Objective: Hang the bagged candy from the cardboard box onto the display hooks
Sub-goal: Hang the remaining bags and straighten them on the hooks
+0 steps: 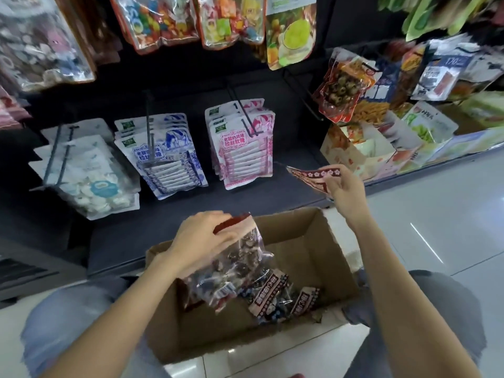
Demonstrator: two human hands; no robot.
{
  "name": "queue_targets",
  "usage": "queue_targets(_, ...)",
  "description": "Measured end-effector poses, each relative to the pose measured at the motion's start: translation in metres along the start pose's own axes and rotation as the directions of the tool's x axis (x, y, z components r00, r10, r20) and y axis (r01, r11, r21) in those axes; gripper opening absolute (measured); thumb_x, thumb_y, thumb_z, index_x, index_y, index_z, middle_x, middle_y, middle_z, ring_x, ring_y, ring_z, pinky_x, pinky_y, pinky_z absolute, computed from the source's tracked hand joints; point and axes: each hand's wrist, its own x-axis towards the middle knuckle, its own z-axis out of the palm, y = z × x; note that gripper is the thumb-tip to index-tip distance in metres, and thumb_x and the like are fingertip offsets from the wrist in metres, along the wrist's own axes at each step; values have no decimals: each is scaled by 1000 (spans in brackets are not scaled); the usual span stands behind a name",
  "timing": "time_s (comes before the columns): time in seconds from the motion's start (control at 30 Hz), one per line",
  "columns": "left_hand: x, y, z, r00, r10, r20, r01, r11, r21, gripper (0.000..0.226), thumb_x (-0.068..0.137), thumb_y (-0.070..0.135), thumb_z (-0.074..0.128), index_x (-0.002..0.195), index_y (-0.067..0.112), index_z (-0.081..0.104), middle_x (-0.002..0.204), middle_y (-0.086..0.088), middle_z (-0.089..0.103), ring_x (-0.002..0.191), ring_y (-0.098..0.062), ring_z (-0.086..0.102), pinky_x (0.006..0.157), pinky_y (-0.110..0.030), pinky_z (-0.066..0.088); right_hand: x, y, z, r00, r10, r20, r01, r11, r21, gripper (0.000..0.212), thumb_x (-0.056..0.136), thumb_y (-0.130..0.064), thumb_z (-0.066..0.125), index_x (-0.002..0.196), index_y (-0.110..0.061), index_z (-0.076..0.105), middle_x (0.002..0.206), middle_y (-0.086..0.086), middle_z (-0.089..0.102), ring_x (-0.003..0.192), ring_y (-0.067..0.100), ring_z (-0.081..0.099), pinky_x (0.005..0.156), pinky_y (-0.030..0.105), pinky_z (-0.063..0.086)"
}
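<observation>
A person crouches over an open brown cardboard box (pixel 308 241) at lower centre of the frame, before a dark display rack. The left hand (pixel 203 236), at centre, grips the red header of a clear plastic bag of dark wrapped candy (pixel 240 268), which hangs over the box, its lower end blurred. The right hand (pixel 345 184), right of centre and above the box's far corner, pinches a second red-topped candy bag with a white flower border (pixel 311 177), held roughly flat and pointing left toward the rack. More bags with red-and-white labels (pixel 275 296) lie on the box floor.

On the rack behind, three black wire hooks already carry stock: clear bags of white sweets (pixel 92 184) at middle left, blue-and-white pouches printed with a cow (pixel 166 156) at centre, and pink-and-white pouches (pixel 242 145) just to their right. The black hook (pixel 245 115) through the pink pouches juts out toward the camera. Across the top edge hang bright bags of multicoloured sweets (pixel 163 17), partly cut off by the frame. At upper right, a crowded shelf of assorted snack packets (pixel 403 99) spills forward, close beside the right hand. Pale glossy floor tiles (pixel 436 219) fill the lower right, and the person's grey-clad knees flank the box.
</observation>
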Motion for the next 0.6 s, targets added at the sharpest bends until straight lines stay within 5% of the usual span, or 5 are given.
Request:
queue_targets(0.13,50,31,-1,959,199,204,-233,959,162,27,89,46,55,109,31,68,120,19,52,111,-4,49,77,-27,45,40,-3,-31,991,-130,6,130,991,12,9,99,-11,48,102,-9,56,87,1,67,74,-4,65,61,9,48)
queue_targets(0.27,108,61,1,967,250,53,-255,960,113,31,89,41,56,116,29,67,157,14,13,140,-11,21,90,-27,44,79,-4,-43,975,-202,90,197,978,64,13,99,-11,48,98,-19,58,81,-4,65,72,-1,64,69,18,53)
queue_targets(0.37,155,81,8,967,247,62,-251,965,76,33,88,42,59,118,32,66,154,24,-9,146,-11,-1,84,-23,40,109,2,-41,975,-200,101,191,977,91,21,99,-11,47,91,-28,58,78,-4,64,73,8,63,71,27,51)
queue_targets(0.47,194,91,31,983,155,96,-154,988,-24,36,90,45,57,119,26,66,149,12,33,129,-17,39,85,-27,42,135,21,-39,993,-77,87,56,973,224,23,99,-7,46,89,-24,58,68,-10,67,65,5,64,61,23,52)
queue_targets(0.6,226,95,53,992,-24,-124,-16,950,-312,27,89,39,62,96,15,72,99,3,68,82,-16,62,66,-30,44,167,47,-29,993,105,61,-121,910,397,20,97,-5,48,88,-18,60,71,-5,68,69,13,64,73,41,54)
